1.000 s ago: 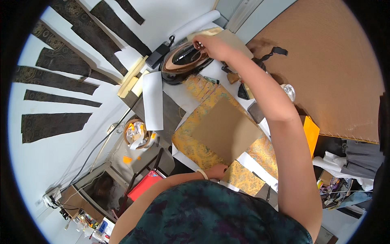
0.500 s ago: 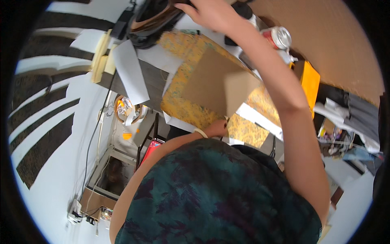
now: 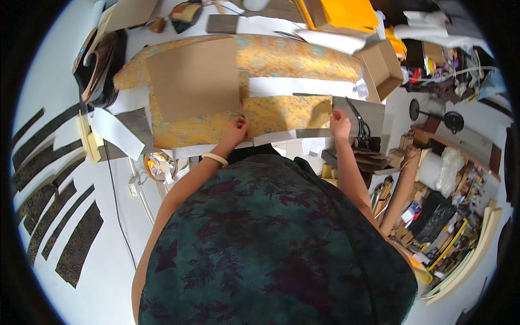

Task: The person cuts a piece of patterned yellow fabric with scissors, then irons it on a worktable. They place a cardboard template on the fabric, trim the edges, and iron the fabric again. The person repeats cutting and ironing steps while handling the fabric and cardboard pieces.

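Observation:
A small rectangular piece of yellow patterned sheet (image 3: pixel 287 115) lies at the table's front, between my hands. My left hand (image 3: pixel 236 129), with a pale bangle on its wrist, is closed at the piece's left end. My right hand (image 3: pixel 339 124) has its fingers pinched together at the right edge. A plain brown cardboard panel (image 3: pixel 194 80) rests on a larger yellow patterned sheet (image 3: pixel 295 57) to the left and behind. Whether that sheet is cloth or paper I cannot tell. Dark-handled scissors (image 3: pixel 362 123) lie just right of my right hand.
An open cardboard box (image 3: pixel 383 71) stands at the table's right end, with an orange-yellow box (image 3: pixel 346 16) behind. A dark bag-like object (image 3: pixel 100 70) is at the far left. White strips (image 3: pixel 116 132) hang over the left edge. Shelves of clutter (image 3: pixel 433 216) stand lower right.
My right hand has come down from the far side, near the dark object, to the small piece's right edge. My left hand stays by the sheet's front edge. The view has turned.

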A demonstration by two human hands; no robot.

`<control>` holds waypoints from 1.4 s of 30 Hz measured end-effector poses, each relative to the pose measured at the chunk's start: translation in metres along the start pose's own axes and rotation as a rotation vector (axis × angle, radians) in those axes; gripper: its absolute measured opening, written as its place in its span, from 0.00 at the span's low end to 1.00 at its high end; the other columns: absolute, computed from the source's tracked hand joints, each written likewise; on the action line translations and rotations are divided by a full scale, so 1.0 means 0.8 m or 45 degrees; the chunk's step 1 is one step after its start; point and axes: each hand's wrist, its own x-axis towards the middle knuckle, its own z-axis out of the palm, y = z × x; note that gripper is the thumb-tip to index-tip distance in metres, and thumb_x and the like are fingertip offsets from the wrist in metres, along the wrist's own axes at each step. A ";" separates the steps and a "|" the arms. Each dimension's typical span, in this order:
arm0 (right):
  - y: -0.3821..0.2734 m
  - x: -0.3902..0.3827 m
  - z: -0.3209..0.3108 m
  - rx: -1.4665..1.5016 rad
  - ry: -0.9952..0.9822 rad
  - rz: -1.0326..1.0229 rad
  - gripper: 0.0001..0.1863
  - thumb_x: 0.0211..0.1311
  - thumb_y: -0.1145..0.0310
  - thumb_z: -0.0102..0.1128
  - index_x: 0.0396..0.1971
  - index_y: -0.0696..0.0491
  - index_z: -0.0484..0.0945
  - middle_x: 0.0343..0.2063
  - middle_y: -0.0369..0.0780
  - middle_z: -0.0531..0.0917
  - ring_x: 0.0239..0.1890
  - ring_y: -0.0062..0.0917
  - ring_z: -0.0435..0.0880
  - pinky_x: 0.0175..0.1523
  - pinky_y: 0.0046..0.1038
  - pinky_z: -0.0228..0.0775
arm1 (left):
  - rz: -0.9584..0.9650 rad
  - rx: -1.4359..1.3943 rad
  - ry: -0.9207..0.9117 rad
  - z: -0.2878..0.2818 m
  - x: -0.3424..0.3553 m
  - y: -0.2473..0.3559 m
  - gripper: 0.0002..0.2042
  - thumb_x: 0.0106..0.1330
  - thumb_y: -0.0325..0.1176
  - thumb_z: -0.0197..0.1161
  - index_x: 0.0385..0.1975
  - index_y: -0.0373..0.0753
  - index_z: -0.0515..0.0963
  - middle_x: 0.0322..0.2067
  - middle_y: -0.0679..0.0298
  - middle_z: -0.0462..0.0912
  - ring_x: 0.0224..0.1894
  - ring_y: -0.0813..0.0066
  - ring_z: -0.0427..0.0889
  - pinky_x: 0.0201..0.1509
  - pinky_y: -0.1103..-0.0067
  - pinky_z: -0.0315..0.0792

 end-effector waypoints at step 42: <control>0.100 -0.011 0.059 0.804 0.054 0.297 0.15 0.63 0.62 0.76 0.42 0.57 0.86 0.34 0.40 0.91 0.35 0.25 0.88 0.45 0.28 0.79 | -0.064 -0.243 0.499 0.057 -0.041 0.015 0.10 0.68 0.19 0.68 0.47 0.34 0.78 0.38 0.62 0.85 0.37 0.70 0.85 0.41 0.72 0.84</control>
